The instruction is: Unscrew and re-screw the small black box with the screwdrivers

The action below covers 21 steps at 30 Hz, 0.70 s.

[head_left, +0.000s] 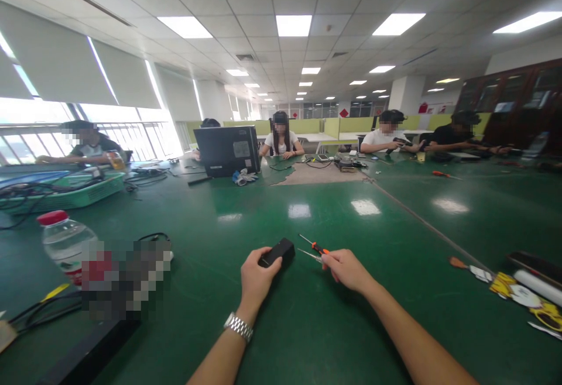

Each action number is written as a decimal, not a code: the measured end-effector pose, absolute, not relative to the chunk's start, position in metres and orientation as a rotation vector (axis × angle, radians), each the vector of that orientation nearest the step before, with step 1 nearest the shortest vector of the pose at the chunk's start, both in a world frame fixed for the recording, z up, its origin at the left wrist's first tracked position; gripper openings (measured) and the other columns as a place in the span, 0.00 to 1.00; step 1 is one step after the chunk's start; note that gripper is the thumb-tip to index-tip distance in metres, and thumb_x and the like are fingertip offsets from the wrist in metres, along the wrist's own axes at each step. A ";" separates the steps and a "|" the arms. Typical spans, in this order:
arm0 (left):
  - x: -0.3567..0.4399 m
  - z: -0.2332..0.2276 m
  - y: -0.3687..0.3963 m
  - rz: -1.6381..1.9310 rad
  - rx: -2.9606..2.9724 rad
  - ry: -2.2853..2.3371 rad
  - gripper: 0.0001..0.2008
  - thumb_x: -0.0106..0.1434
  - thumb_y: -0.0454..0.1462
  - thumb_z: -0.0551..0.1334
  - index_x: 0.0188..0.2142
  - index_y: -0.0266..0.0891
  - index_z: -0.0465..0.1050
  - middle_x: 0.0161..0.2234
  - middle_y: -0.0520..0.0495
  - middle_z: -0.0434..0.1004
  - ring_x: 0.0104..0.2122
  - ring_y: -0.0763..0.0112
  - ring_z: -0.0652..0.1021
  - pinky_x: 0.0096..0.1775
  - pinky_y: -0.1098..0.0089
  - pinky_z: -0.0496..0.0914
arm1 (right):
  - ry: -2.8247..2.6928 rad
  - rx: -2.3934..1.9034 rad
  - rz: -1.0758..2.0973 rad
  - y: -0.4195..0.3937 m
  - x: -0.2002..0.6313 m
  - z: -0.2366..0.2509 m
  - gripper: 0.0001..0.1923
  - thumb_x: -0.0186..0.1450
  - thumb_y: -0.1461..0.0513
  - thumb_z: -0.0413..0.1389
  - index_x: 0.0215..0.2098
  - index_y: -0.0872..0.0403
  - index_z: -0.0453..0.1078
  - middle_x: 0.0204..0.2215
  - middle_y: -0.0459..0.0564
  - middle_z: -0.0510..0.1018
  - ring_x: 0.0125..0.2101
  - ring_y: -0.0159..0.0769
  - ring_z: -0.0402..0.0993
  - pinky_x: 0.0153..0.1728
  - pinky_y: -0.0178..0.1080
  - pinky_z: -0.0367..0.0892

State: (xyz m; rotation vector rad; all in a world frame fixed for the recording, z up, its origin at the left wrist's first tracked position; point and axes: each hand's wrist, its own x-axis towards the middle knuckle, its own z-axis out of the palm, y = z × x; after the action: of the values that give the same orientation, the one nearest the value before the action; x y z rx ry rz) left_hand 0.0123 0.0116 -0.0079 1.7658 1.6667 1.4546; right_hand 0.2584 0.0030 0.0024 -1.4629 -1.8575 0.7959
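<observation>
Left hand [257,274], with a metal watch [238,326] on its wrist, is closed around the near end of a small black box [278,251] that rests on the green worktop [307,315], thumb on top and fingers curled under its side. Just to the right, the right hand [346,269] pinches a thin screwdriver [309,254] by its handle, the metal tip pointing left toward the box without touching it. A second screwdriver [314,244] with an orange grip lies on the worktop just beyond, close to both.

The box looks hard-shelled, light and smooth, so it would likely slide on the glossy surface unless pinned down; its long sides seem the surest place to hold it. The screwdriver is stiff and slim, best held at the thicker handle.

Nearer on the left stand a water bottle [65,243] with a red cap and some dark cables [44,309]. At the right edge lie a flat yellow printed piece [518,292] and a white tube [538,286]. Farther off, a laptop [227,150] stands open and several people sit at the far side, well apart from the hands.
</observation>
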 end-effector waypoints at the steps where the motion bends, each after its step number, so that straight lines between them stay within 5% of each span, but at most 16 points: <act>1: 0.012 -0.008 0.012 1.466 1.768 1.650 0.17 0.51 0.44 0.65 0.39 0.38 0.76 0.36 0.44 0.78 0.36 0.56 0.77 0.40 0.59 0.71 | -1.843 -1.454 0.813 0.003 0.257 0.002 0.23 0.65 0.52 0.44 0.22 0.55 0.72 0.10 0.42 0.66 0.14 0.30 0.63 0.23 0.32 0.58; 9: 0.017 -0.002 0.008 1.454 1.881 1.415 0.18 0.52 0.41 0.64 0.43 0.39 0.74 0.42 0.44 0.76 0.41 0.56 0.76 0.45 0.59 0.69 | -1.679 -1.313 0.872 0.010 0.263 0.000 0.18 0.62 0.52 0.50 0.25 0.56 0.73 0.11 0.40 0.63 0.15 0.28 0.58 0.19 0.32 0.53; 17: 0.008 -0.003 0.016 1.505 1.095 0.962 0.34 0.48 0.44 0.68 0.54 0.40 0.62 0.44 0.43 0.75 0.40 0.59 0.78 0.38 0.66 0.73 | -1.395 -1.014 1.250 0.005 0.264 0.010 0.17 0.58 0.51 0.56 0.34 0.56 0.70 0.13 0.39 0.68 0.10 0.25 0.56 0.12 0.30 0.49; 21: 0.003 -0.002 0.016 1.447 0.921 0.792 0.33 0.49 0.43 0.67 0.55 0.43 0.61 0.44 0.45 0.75 0.40 0.61 0.78 0.37 0.67 0.74 | -1.437 -0.932 1.318 0.001 0.263 0.013 0.20 0.60 0.48 0.55 0.35 0.58 0.71 0.15 0.43 0.72 0.11 0.25 0.59 0.14 0.31 0.52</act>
State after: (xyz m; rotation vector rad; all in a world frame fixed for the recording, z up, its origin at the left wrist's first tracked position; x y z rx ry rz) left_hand 0.0033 0.0163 -0.0018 0.9208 0.7916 1.4466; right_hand 0.2629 0.0010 0.0128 -0.9317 -1.4374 1.3176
